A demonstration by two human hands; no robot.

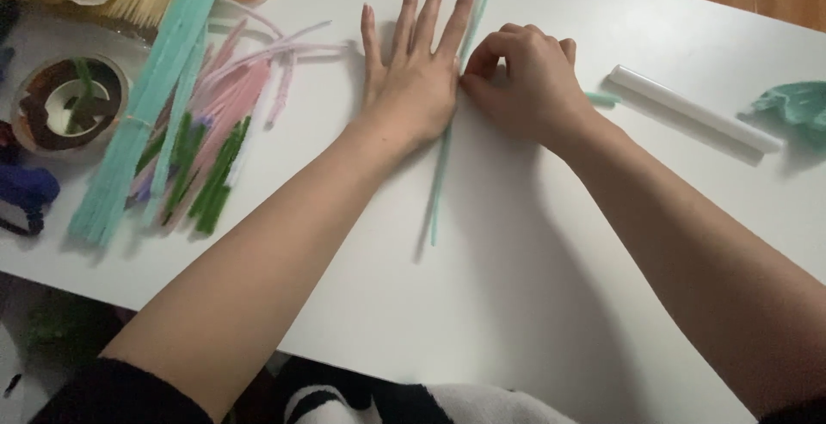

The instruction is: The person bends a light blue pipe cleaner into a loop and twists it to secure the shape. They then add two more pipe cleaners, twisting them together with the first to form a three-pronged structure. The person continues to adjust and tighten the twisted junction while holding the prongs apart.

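We press our left hand (413, 71) flat on the white table (533, 286), fingers spread and straight, its edge against a long mint-green pipe cleaner (443, 166) that runs up the table between both hands. Our right hand (525, 80) is curled — fingertips pinching that pipe cleaner just beside the left palm. A white tube (693, 107) lies near the right wrist.

Seen from above, a white desk (533, 304). The left hand (413, 80) lies flat, fingers spread toward twelve o'clock, beside a long mint pipe cleaner (447, 140). The right hand (525, 80), curled, seems to pinch that stem. At nine o'clock lies a pile of pipe cleaners (198, 123); at three o'clock, a white tube (693, 107).
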